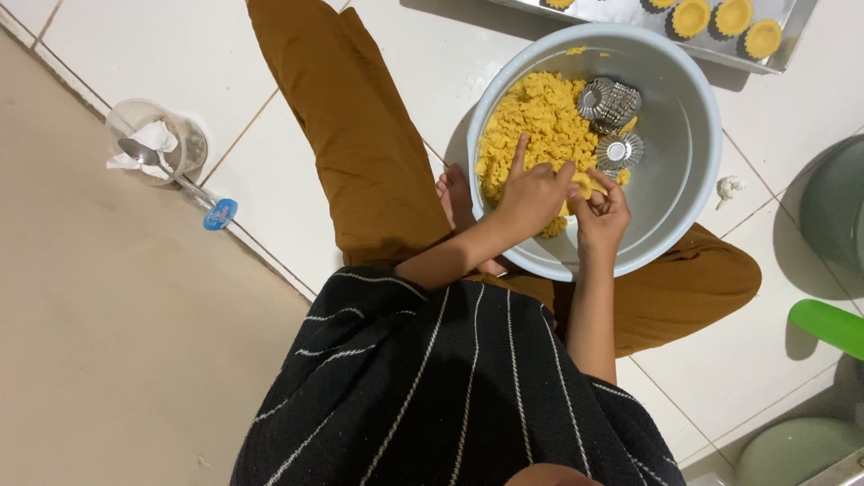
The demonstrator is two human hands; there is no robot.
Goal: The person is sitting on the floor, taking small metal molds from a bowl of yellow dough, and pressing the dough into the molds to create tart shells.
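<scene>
Both the left hand [531, 193] and right hand [601, 211] pinch a dough piece [583, 185], beside the crumbly dough [531, 126] and empty fluted tins [612, 126] left in the bowl [688, 171]; filled tins [724, 20] already sit on the tray [792, 36] beyond.

White tiled floor [225, 81] (grey grout lines) meets beige flooring [108, 342] — evenly lit.

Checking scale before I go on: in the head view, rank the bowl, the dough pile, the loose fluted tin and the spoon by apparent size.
1. Bowl
2. Dough pile
3. Spoon
4. Loose fluted tin

The spoon is long but thin.
</scene>
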